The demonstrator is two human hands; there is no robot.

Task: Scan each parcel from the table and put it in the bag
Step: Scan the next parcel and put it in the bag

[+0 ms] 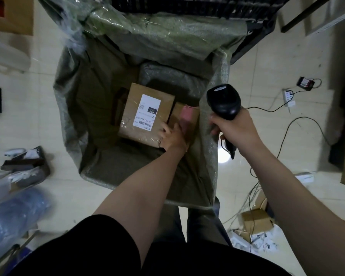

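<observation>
1. Bag [108, 166]: a large green woven sack standing open on the pale tiled floor [247, 62], filling the centre of the frame.
2. Parcel [131, 124]: a brown cardboard box lying flat at the bottom of the bag, centre of the frame, with a white printed label [146, 111] facing up.
3. Left hand [172, 137]: reaches down into the bag, with its fingers curled over the parcel's lower right corner, gripping it. A ring shows on one finger.
4. Second box [182, 114]: smaller and brown with a pink patch on top, lying just right of the parcel and touching it. It is partly blurred.
5. Right hand [235, 130]: wrapped around the handle of a black scanner [223, 102], held above the bag's right rim with the head pointing to the top of the frame.
6. Cable [299, 124]: black, trailing from the scanner across the floor at the right.
</observation>
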